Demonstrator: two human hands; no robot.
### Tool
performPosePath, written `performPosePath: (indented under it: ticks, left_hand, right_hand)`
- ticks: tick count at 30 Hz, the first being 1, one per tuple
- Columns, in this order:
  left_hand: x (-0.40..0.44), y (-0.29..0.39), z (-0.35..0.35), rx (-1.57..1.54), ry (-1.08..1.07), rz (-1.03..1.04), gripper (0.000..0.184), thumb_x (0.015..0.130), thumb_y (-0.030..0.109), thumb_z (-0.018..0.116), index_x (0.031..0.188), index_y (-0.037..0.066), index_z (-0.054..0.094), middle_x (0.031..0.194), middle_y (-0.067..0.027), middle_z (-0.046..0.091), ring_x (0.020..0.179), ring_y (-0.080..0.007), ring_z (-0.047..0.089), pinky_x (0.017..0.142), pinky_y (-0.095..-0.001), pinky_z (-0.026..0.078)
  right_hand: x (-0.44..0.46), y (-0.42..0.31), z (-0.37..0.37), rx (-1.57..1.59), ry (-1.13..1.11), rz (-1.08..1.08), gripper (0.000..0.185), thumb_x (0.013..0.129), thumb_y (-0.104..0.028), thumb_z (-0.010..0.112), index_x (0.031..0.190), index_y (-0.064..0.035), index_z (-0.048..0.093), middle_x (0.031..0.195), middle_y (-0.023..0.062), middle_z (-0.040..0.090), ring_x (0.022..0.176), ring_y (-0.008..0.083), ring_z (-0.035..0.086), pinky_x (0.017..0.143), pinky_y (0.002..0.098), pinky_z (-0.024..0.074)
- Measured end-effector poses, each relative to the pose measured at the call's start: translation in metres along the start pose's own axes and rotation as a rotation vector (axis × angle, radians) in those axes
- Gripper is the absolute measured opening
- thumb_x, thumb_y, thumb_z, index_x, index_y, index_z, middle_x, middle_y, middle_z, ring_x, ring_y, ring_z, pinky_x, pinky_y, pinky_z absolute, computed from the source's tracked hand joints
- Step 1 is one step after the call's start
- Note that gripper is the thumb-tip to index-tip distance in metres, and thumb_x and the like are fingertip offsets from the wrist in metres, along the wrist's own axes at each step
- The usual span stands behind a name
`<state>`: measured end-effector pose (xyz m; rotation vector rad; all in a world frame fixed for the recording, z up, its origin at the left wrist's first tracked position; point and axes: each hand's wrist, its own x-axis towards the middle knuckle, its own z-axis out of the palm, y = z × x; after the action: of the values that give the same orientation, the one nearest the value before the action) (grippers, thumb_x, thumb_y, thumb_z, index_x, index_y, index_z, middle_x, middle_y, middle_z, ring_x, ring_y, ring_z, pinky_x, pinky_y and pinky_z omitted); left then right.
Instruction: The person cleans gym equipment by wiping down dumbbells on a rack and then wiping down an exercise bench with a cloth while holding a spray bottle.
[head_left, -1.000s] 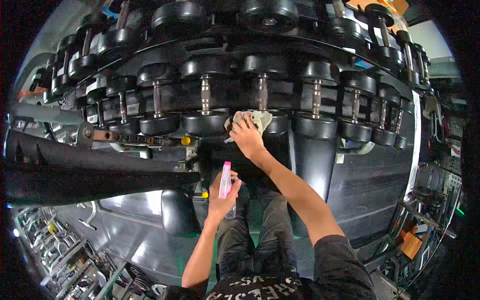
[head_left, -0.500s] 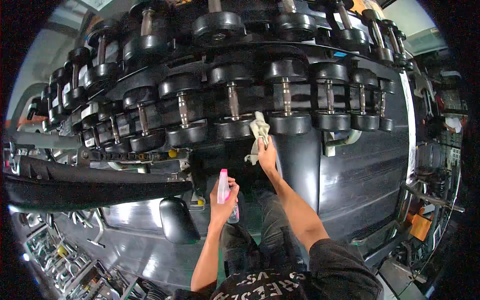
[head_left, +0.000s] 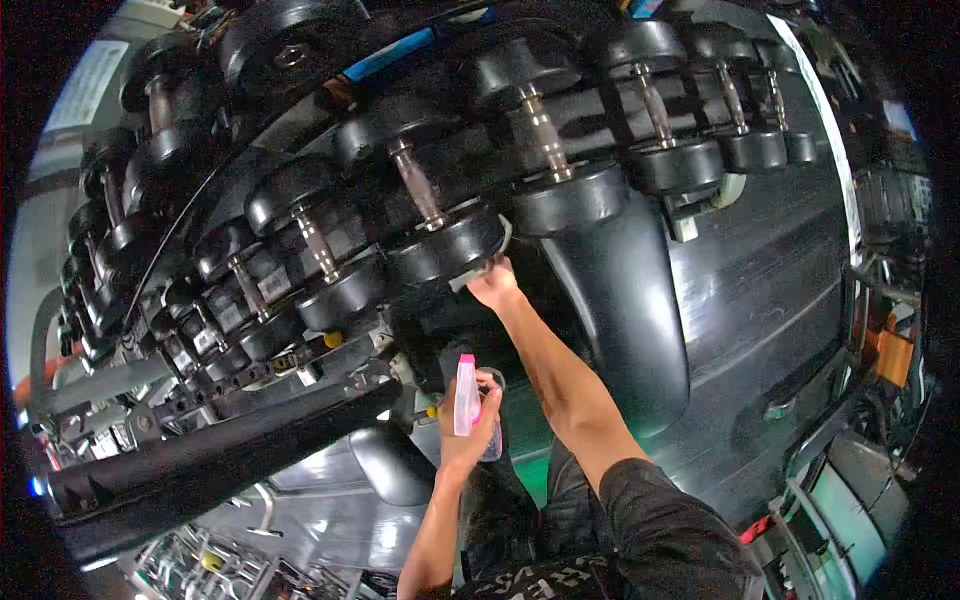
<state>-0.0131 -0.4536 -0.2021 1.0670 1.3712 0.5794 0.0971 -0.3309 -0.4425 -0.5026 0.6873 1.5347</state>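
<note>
My left hand (head_left: pixel 459 446) is wrapped round a clear spray bottle (head_left: pixel 465 402) with a white and pink trigger head, held upright in front of my legs. In my right hand (head_left: pixel 493 284) is a light cloth (head_left: pixel 463 281), mostly hidden by the fingers and the weight. The cloth lies against the underside and right edge of the near end of a black dumbbell (head_left: pixel 440 252) on the lower rack row. This dumbbell has a ridged metal handle. Just to its right sits another black dumbbell (head_left: pixel 572 200).
More dumbbells (head_left: pixel 655 110) line the lower row, and larger ones (head_left: pixel 165 150) fill the upper row. A padded black bench (head_left: pixel 640 330) stands under the rack on the right. At the left, a long black padded bar (head_left: pixel 230 455) reaches towards my left forearm.
My view has turned and come closer to the rack. My right hand has moved the cloth from the gap between two dumbbells to the lower edge of the left one.
</note>
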Motion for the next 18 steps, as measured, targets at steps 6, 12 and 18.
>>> performPosePath:
  ticks: [6,12,18]
  left_hand:
    - [-0.005,0.007,-0.043,0.086,-0.056,0.022,0.017,0.086,0.007,0.064,0.102,0.005,0.057,0.08,-0.0017,0.061,0.057,-0.0085,0.056,0.052,-0.0246,0.046]
    - [0.0,0.013,-0.081,0.085,-0.137,0.084,0.013,0.09,0.003,0.059,0.102,0.002,0.055,0.081,-0.0027,0.059,0.061,-0.0066,0.054,0.057,-0.023,0.046]
    - [-0.001,0.008,-0.104,0.091,-0.144,0.118,0.014,0.088,0.002,0.061,0.101,0.002,0.055,0.083,-0.0032,0.059,0.063,-0.0065,0.055,0.057,-0.0229,0.046]
  right_hand:
    - [-0.047,0.002,0.035,-0.005,0.15,-0.165,0.021,0.099,-0.021,0.044,0.108,-0.009,0.059,0.1,0.0039,0.063,0.09,0.0203,0.061,0.086,0.0346,0.0501]
    - [-0.152,0.033,0.074,-0.407,-0.041,-0.214,0.041,0.098,-0.039,0.046,0.126,-0.0091,0.049,0.116,0.0057,0.059,0.106,0.0216,0.058,0.098,0.0378,0.0441]
    - [-0.097,0.037,0.023,-0.016,0.232,0.0,0.041,0.098,-0.043,0.044,0.118,-0.008,0.055,0.112,0.009,0.061,0.1,0.0241,0.06,0.092,0.04,0.0483]
